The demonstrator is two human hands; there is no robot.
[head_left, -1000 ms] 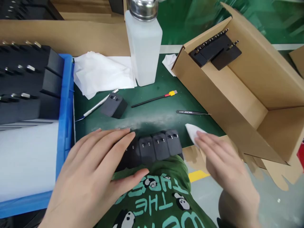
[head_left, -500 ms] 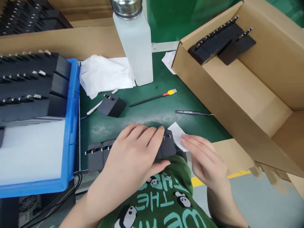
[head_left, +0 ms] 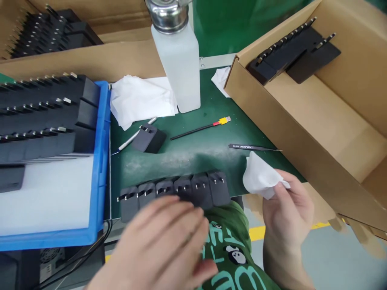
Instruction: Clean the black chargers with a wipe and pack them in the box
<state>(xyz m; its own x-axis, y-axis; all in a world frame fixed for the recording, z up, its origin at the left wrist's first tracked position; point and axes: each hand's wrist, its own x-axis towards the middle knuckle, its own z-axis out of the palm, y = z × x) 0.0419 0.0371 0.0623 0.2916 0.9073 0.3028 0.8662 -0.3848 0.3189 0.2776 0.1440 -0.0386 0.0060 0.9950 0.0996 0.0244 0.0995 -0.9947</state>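
A row of several black power adapters (head_left: pixel 183 191) lies along the table's near edge, metal prongs facing up. My left hand (head_left: pixel 169 241), a little blurred, hovers just in front of the row and hides part of its lower side. Its fingers are stretched with the thumb apart, and nothing shows in it. To the right of the row, my right hand (head_left: pixel 287 205) pinches a white wipe (head_left: pixel 260 175) between thumb and fingers; the cloth hangs out toward the table. One single adapter (head_left: pixel 149 139) sits farther back, tilted, beside a white pen (head_left: pixel 130 139).
At the left, a blue tray (head_left: pixel 102 161) holds more adapters. A cardboard box (head_left: pixel 290 125) with several adapters stands at the right. Behind are a white pump bottle (head_left: pixel 179 68) and stacked wipes (head_left: pixel 142 98). Tweezers (head_left: pixel 250 147) and a USB stick tool (head_left: pixel 201 129) lie mid-table.
My left hand has come off the adapters and moved toward me, uncovering the row. My right hand has drawn right with the wipe and turned over. The view has shifted slightly.
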